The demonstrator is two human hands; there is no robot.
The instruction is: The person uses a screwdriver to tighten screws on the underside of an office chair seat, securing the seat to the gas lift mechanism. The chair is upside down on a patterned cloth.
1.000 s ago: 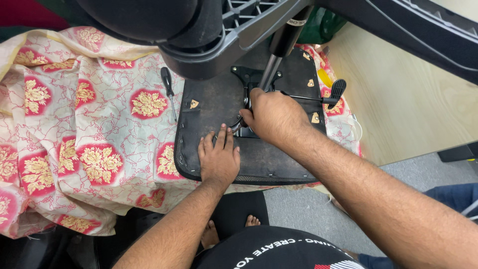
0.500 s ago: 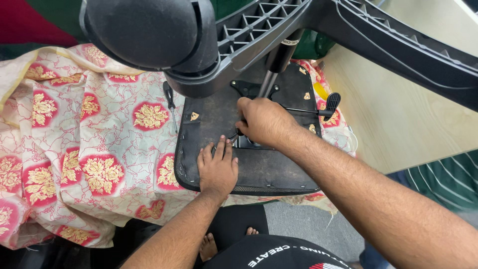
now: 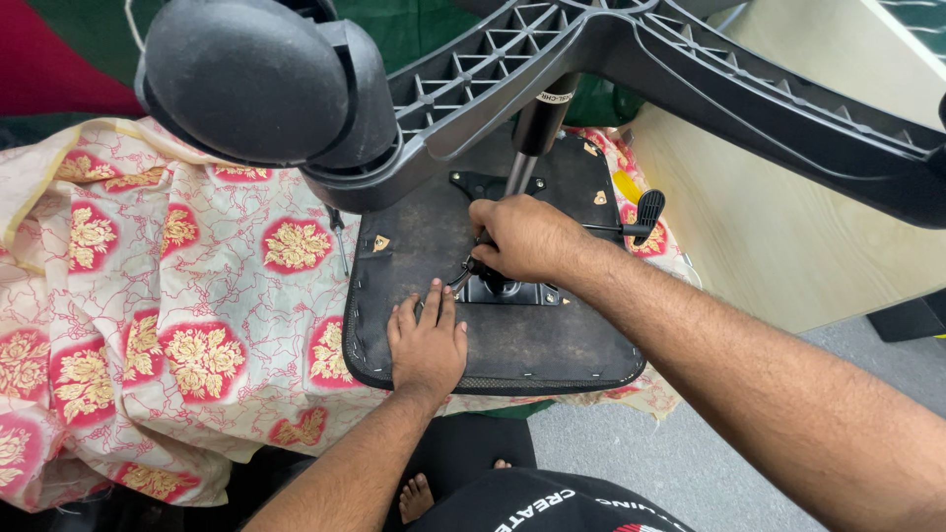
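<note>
We look down from the head camera at an office chair turned upside down. Its seat bottom (image 3: pixel 512 345) is a flat black board lying on a flowered cloth (image 3: pixel 177 296) that covers the surface under it, so the soft side of the seat rests on the cloth. Our left hand (image 3: pixel 426 340) lies flat on the near part of the seat bottom, fingers straight and close together, holding nothing; it looks like it presses down to keep the chair from sliding. Our right hand (image 3: pixel 527 239) is a bit farther away, in the middle of the board, with its fingers curled tight around something small at the metal plate (image 3: pixel 512 293). A thin dark bit pokes out near the thumb, maybe a small tool, but we cannot tell what it is. The shiny post (image 3: pixel 527 148) stands up from that plate toward us. At its top the black star-shaped base (image 3: pixel 631 49) spreads out, and a big round wheel (image 3: pixel 251 84) hangs very close to the camera on the left. A lever with a black paddle (image 3: pixel 645 210) sticks out to the right of the plate. A screwdriver (image 3: pixel 338 236) lies on the cloth just left of the seat. On the right is a pale wooden panel (image 3: pixel 778 227), and below is grey floor (image 3: pixel 631 453).
</note>
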